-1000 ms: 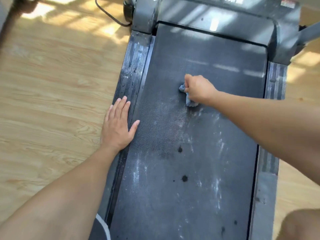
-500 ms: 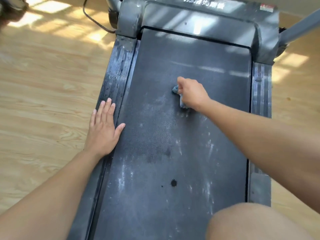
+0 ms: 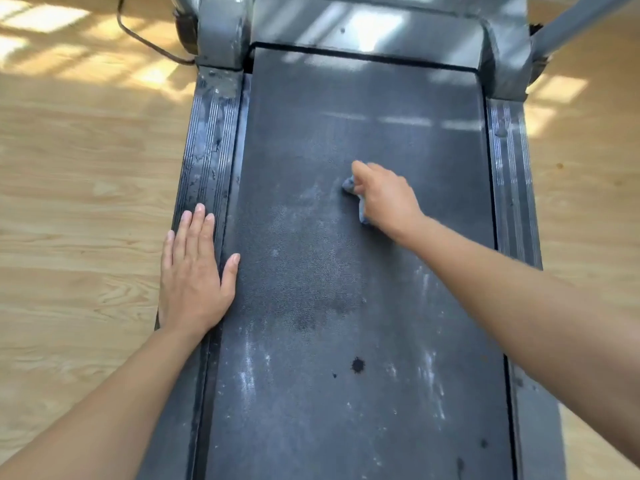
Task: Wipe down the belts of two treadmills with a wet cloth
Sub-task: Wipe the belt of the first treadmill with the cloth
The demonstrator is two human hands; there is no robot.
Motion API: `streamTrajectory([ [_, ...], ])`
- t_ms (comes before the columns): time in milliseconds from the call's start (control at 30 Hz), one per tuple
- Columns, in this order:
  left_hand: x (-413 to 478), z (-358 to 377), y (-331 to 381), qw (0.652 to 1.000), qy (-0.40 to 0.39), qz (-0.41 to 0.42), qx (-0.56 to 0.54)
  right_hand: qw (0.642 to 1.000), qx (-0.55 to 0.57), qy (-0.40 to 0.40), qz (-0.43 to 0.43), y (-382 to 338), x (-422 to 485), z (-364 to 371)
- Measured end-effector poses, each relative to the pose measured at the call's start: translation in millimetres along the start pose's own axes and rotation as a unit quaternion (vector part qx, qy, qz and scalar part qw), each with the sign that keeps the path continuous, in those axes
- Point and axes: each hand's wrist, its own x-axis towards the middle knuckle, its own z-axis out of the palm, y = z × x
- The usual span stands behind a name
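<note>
One treadmill fills the view, its dark belt [image 3: 346,306] dusty with whitish streaks and a few dark wet spots. My right hand [image 3: 384,197] grips a small bluish cloth [image 3: 349,184] and presses it on the belt's middle, slightly toward the far end. Most of the cloth is hidden under the hand. My left hand [image 3: 194,271] lies flat, fingers straight, on the left side rail [image 3: 207,150], with the thumb reaching onto the belt edge.
The grey motor cover [image 3: 363,29] closes off the belt's far end. A ribbed right side rail [image 3: 512,168] runs along the belt. A black cable [image 3: 145,39] lies on the wooden floor [image 3: 69,202] at the far left. A grey upright [image 3: 581,19] rises at top right.
The view has shifted a little, and a knee seen at the bottom right half a second ago is out of frame. My right hand stays on the belt's middle with the cloth; my left hand remains on the rail.
</note>
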Motion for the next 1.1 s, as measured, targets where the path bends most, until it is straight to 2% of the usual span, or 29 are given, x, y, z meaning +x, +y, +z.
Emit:
streamTrajectory([
  [67, 1, 0, 0, 1.0, 0.003, 0.002, -0.005, 1.0, -0.001, 0.021, 0.016, 3, 11, -3],
  [133, 1, 0, 0, 1.0, 0.005, 0.003, -0.008, 0.999, 0.028, 0.034, 0.009, 0, -25, 9],
  [267, 1, 0, 0, 1.0, 0.012, 0.007, -0.008, 0.993, 0.045, -0.062, -0.088, -20, -177, 46],
  [333, 2, 0, 1, 1.0, 0.014, 0.007, -0.01, 0.989, 0.028, -0.102, -0.107, -21, -212, 47],
  [400, 2, 0, 2, 1.0, 0.017, 0.008, -0.01, 0.991, 0.008, -0.094, -0.09, -13, -190, 39],
  [533, 2, 1, -1, 1.0, 0.016, 0.009, -0.004, 1.0, 0.023, 0.019, 0.009, 13, -86, 19],
  [700, 2, -1, 1, 1.0, 0.015, 0.007, -0.007, 0.999, 0.001, 0.016, 0.048, 32, 2, -14],
  [833, 1, 0, 2, 1.0, 0.018, 0.006, -0.008, 0.999, 0.022, 0.026, 0.013, 32, -69, 8],
  [967, 2, 0, 2, 1.0, 0.023, 0.011, -0.009, 0.991, 0.088, -0.094, -0.034, 19, -214, 36],
  [1033, 2, 0, 1, 1.0, 0.021, 0.012, -0.006, 0.99, 0.084, -0.106, -0.038, 22, -234, 38],
  [1100, 1, -1, 2, 1.0, 0.018, 0.01, -0.007, 0.991, 0.102, -0.08, -0.02, 33, -205, 31],
])
